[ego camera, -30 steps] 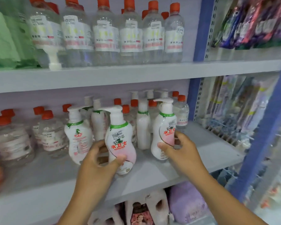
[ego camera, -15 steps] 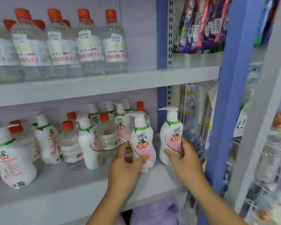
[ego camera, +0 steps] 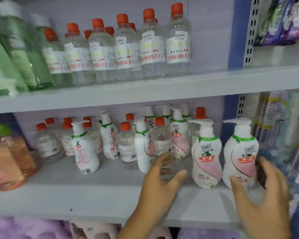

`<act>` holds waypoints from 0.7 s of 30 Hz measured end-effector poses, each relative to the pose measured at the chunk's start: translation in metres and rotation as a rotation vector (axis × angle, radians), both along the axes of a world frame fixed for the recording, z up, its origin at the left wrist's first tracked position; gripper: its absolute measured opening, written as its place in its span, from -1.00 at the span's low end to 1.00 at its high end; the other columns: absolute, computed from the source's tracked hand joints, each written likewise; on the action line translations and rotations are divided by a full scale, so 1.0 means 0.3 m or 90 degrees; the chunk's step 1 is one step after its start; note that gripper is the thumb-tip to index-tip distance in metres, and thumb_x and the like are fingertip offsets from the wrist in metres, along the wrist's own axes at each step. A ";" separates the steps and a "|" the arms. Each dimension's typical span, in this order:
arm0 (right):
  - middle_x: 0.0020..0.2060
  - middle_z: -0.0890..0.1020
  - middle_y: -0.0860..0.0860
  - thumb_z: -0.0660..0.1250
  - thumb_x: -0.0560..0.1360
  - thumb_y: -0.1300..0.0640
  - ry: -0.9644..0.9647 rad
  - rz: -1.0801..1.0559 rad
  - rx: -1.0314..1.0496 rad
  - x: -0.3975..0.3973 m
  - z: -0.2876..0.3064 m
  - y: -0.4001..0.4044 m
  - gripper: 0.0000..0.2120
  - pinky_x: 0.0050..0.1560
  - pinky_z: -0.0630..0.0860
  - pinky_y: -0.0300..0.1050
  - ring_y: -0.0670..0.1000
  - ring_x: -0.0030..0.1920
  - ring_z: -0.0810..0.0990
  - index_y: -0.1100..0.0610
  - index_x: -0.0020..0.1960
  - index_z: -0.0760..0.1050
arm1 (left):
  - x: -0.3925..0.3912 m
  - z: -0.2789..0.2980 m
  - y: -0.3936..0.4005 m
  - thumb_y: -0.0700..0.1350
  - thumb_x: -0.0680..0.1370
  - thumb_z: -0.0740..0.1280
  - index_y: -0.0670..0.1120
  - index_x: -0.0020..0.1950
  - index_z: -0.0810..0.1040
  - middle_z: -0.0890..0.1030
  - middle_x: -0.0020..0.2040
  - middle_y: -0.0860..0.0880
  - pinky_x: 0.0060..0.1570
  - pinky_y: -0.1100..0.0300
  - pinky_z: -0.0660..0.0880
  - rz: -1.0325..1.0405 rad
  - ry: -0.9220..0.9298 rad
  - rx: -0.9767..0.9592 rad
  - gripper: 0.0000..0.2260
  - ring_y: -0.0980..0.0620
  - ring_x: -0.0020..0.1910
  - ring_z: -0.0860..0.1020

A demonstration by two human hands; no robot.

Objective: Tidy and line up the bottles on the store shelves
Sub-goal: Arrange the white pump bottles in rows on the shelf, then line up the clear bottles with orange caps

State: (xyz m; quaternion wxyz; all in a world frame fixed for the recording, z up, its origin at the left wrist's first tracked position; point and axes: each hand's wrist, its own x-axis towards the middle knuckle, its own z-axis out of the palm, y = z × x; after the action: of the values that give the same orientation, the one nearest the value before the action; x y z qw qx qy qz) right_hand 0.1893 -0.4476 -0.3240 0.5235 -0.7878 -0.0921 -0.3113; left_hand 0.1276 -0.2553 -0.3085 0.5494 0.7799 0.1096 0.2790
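Two white-and-pink pump bottles stand side by side at the right end of the middle shelf (ego camera: 93,195). My left hand (ego camera: 160,176) is open with fingers spread, just left of the left pump bottle (ego camera: 206,161) and not touching it. My right hand (ego camera: 261,187) cups the right pump bottle (ego camera: 240,156) low down, thumb in front and fingers behind; the hand is blurred. Behind my left hand, more pump bottles (ego camera: 143,149) stand mixed with small clear red-capped bottles (ego camera: 160,138), out of line. Another pump bottle (ego camera: 84,149) stands further left.
The upper shelf (ego camera: 145,90) carries a row of taller clear red-capped bottles (ego camera: 152,49) and green bottles (ego camera: 12,57) at the left. Orange bottles (ego camera: 10,157) sit at the middle shelf's left end. A blue upright (ego camera: 235,31) and hanging packets (ego camera: 283,19) bound the right side.
My left hand has let go of the left pump bottle and drawn back to its left. The view has swung left. My right hand stays at the right pump bottle.
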 end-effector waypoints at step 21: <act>0.61 0.11 0.16 0.26 0.64 0.01 0.085 0.212 -0.249 -0.104 0.283 1.105 -0.27 0.52 0.11 -0.05 0.14 0.60 0.07 0.16 0.65 -0.05 | -0.235 0.135 1.260 0.00 0.54 0.46 -0.05 0.39 0.52 0.56 0.27 0.03 0.13 0.13 0.46 0.325 -0.059 0.168 -0.57 -0.01 0.16 0.56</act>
State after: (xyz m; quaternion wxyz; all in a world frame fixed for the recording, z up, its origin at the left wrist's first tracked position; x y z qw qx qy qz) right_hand 0.1579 -0.1163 -0.2391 0.4102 -0.8668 -0.2441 -0.1446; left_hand 0.0572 0.1228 -0.2681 0.3595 0.7783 0.2396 0.4556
